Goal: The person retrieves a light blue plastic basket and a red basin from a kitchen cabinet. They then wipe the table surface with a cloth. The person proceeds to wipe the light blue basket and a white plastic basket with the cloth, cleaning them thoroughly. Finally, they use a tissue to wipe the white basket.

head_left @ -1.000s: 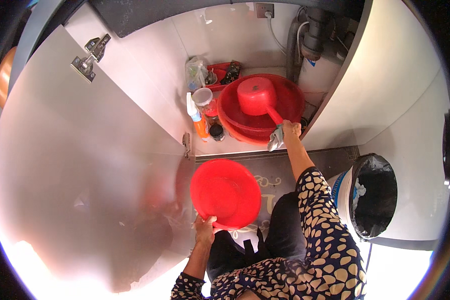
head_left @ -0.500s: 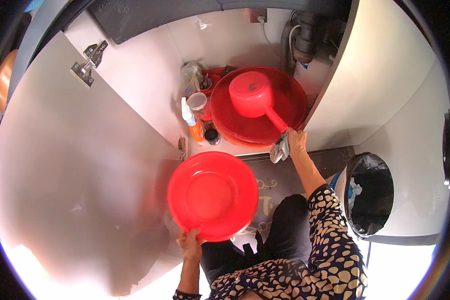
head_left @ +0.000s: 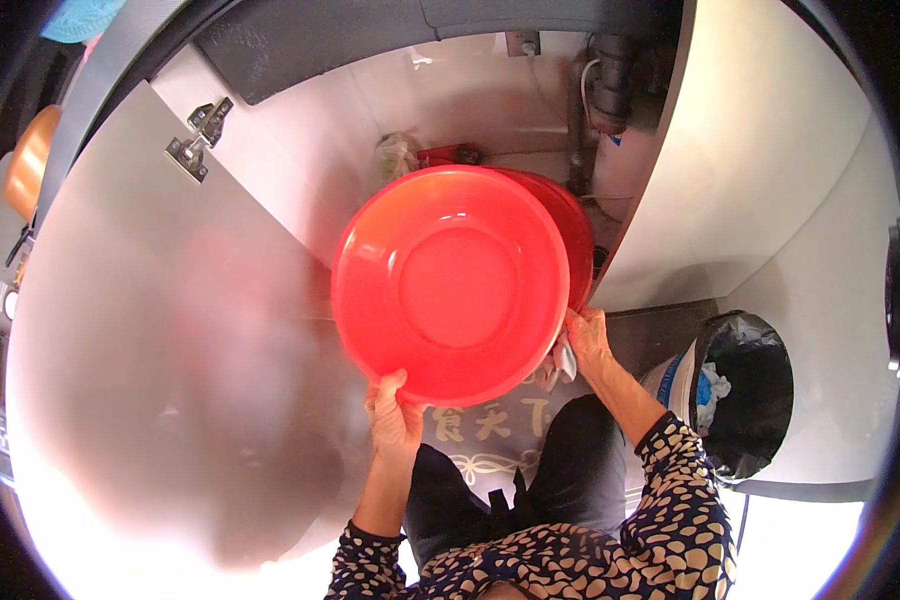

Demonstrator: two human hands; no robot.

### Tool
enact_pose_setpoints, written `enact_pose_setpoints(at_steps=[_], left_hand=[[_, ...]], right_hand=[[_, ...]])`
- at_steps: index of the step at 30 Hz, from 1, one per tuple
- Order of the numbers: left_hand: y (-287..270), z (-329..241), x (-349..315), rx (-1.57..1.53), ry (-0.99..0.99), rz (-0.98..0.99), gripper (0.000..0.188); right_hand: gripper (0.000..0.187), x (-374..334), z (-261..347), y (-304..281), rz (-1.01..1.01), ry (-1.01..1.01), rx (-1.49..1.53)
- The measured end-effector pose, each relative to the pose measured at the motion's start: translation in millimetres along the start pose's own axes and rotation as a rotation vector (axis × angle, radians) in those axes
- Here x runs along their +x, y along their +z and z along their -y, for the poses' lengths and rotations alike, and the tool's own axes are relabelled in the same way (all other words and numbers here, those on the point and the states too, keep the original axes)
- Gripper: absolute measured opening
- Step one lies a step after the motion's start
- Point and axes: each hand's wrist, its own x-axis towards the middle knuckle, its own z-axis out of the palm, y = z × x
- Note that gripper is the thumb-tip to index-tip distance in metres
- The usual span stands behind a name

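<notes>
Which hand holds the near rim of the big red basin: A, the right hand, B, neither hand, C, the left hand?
C: the left hand grips the near rim of the red basin, while the right hand is at its right edge with a pale cloth.

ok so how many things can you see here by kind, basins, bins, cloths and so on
red basins: 2, the front basin held at its rim by the left hand, and a second basin behind it
cloth: 1, a pale cloth in the right hand
black-lined bin: 1
cabinet door: 1
total: 5
</notes>
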Motion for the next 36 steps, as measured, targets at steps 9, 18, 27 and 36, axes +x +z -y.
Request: enact_pose_setpoints(at_steps=[9, 18, 27, 36], left_hand=[[-30.7, -4.7, -27.7, -0.073, 0.161, 0.090, 0.048], [-95.6, 22.0, -56.9, -0.114, -0.097, 0.127, 0.055], [-101.8, 26.8, -97.0, -0.355, -0.439, -0.097, 0.049], [-103.9, 44.1, -116.3, -0.149, -0.481, -0.065, 0.049]], right_hand=[[0.015, -26.7, -18.8, 9.0, 0.169, -0.147, -0.049], [0.014, -86.7, -22.9, -2.8, 0.202, -0.139, -0.170], [0.033, -87.7, 52.0, -34.3, 0.591, 0.205, -0.819], [0.043, -30.6, 76.4, -6.9, 1.061, 0.114, -0.667]])
